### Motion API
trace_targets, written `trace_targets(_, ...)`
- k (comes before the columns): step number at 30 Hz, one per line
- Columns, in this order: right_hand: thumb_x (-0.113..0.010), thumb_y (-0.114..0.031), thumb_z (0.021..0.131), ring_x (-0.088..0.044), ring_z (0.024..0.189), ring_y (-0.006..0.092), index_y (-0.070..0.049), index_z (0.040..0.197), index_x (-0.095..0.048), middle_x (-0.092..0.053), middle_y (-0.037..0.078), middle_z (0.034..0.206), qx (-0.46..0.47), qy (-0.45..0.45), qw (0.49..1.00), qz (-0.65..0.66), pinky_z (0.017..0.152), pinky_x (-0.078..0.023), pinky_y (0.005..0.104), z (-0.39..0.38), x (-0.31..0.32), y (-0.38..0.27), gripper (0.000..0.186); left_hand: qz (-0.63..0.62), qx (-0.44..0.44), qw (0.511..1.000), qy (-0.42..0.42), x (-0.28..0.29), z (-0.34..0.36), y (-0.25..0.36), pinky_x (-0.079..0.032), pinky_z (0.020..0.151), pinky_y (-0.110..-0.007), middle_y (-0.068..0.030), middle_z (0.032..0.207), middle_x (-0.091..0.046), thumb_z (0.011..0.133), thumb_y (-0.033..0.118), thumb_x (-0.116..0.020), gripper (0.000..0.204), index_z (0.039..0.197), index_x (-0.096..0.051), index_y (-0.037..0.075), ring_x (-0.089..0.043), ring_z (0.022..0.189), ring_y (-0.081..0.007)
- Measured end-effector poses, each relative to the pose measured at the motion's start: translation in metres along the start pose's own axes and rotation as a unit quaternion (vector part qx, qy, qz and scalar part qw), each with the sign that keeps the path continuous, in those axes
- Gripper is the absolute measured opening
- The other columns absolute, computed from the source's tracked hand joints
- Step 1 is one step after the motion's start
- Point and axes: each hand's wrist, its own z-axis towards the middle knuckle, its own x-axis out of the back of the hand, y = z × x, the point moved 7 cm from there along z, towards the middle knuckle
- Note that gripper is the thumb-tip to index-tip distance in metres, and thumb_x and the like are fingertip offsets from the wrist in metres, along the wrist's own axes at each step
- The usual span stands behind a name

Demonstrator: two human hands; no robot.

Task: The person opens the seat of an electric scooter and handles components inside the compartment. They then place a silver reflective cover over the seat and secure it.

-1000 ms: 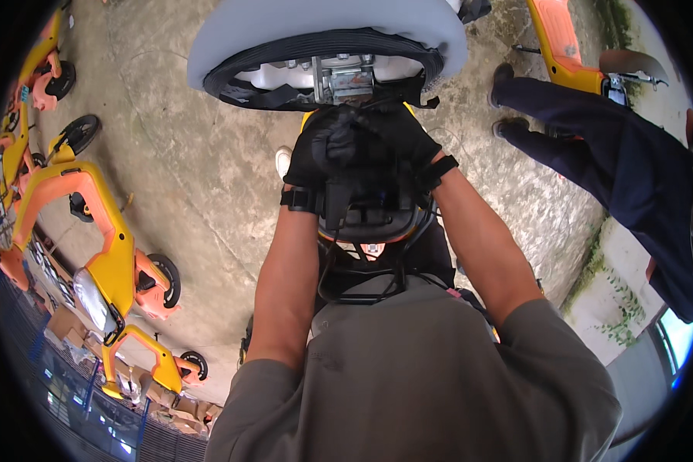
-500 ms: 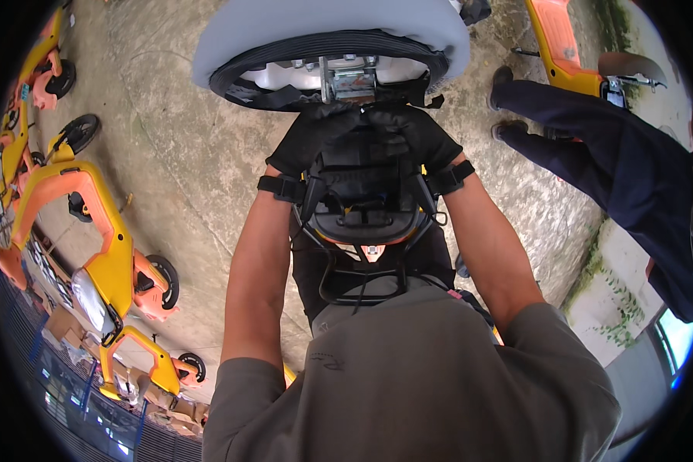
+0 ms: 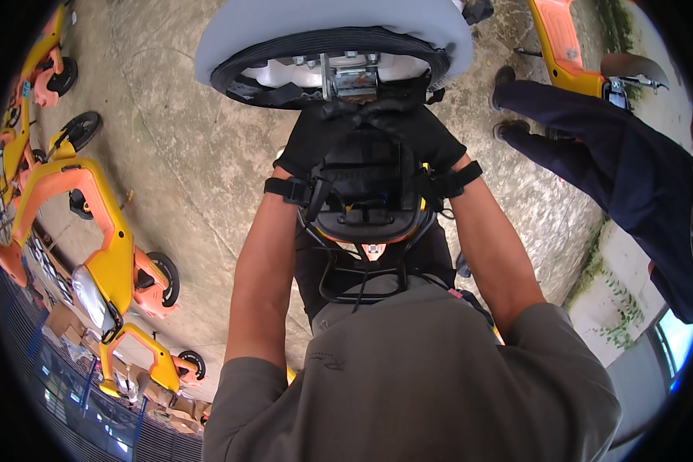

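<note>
A grey padded bike seat (image 3: pixel 339 17) is tipped up at the top, its underside facing me. A black pleated edge (image 3: pixel 231 68) rings it, and a metal bracket (image 3: pixel 354 81) sits in its middle. My left hand (image 3: pixel 319 138) and my right hand (image 3: pixel 420 132), both in black gloves, meet just below this bracket. Their fingers are curled close together; what they grip is hidden, black against black. Between my wrists is a black plastic housing (image 3: pixel 368 223) with a black tube frame (image 3: pixel 327 285) below it.
Several yellow and orange bikes (image 3: pixel 115 246) stand along the left, with cardboard boxes (image 3: pixel 65 331) behind them. At the right, a person in dark trousers (image 3: pixel 593 146) is beside another yellow and orange bike (image 3: pixel 558 46). The floor (image 3: pixel 185 154) is stained concrete.
Both hands have shifted slightly, the knuckles now raised over the lower edge of the bracket. The seat has moved only a little; the person at right stays put.
</note>
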Motion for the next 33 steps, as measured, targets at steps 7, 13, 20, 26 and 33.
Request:
trace_targets(7, -0.052, -0.017, 0.095, -0.06, 0.096, 0.0122, -0.001, 0.113, -0.062, -0.066, 0.005, 0.104, -0.223, 0.128, 0.911, 0.322, 0.083, -0.047, 0.0255, -0.019, -0.015, 0.012, 0.026, -0.115, 0.074, 0.986, 0.097, -0.008, -0.014, -0.001, -0.027, 0.045, -0.017, 0.0089, 0.07, -0.053, 0.085, 0.02, -0.067, 0.017, 0.098, -0.067, 0.008, -0.038, 0.053, 0.0013)
trace_targets(13, -0.052, -0.022, 0.095, -0.061, 0.096, 0.0124, -0.003, 0.115, -0.063, -0.067, 0.002, 0.105, -0.099, 0.213, 0.958, 0.167, 0.086, -0.046, 0.0264, -0.042, 0.018, 0.014, 0.03, -0.076, 0.086, 0.975, 0.192, -0.004, -0.015, 0.0, -0.048, 0.073, -0.024, -0.0036, 0.088, -0.067, 0.084, 0.009, -0.064, 0.016, 0.097, -0.066, -0.001, -0.06, 0.078, -0.0097)
trace_targets(20, -0.057, -0.018, 0.092, -0.06, 0.093, 0.0107, -0.003, 0.114, -0.062, -0.064, 0.002, 0.105, -0.11, 0.139, 0.935, 0.308, 0.078, -0.049, 0.0273, -0.02, -0.017, 0.03, 0.027, 0.349, -0.253, 0.89, 0.146, -0.019, -0.02, 0.031, -0.037, 0.048, -0.02, 0.0023, 0.068, -0.056, 0.081, 0.011, -0.063, 0.02, 0.1, -0.065, 0.006, -0.048, 0.054, -0.0063)
trace_targets(26, -0.069, -0.032, 0.084, -0.063, 0.087, 0.0209, -0.005, 0.117, -0.06, -0.066, 0.012, 0.1, 0.25, 0.166, 0.859, -0.414, 0.075, -0.05, 0.0349, -0.007, -0.017, 0.001, 0.043, 0.186, -0.02, 0.973, 0.138, -0.008, -0.011, 0.0, -0.048, 0.062, -0.026, -0.0074, 0.072, -0.063, 0.069, 0.006, -0.058, 0.035, 0.104, -0.067, 0.007, -0.061, 0.07, -0.0205)
trace_targets(33, -0.061, -0.008, 0.084, -0.063, 0.088, 0.0161, 0.002, 0.109, -0.063, -0.066, 0.01, 0.1, -0.116, 0.149, 0.96, 0.208, 0.077, -0.051, 0.0275, 0.005, -0.012, 0.046, 0.026, 0.466, -0.121, 0.876, -0.003, -0.015, 0.006, -0.022, -0.049, 0.065, -0.04, -0.0167, 0.076, -0.062, 0.075, 0.004, -0.053, 0.02, 0.09, -0.066, 0.003, -0.061, 0.073, -0.0351)
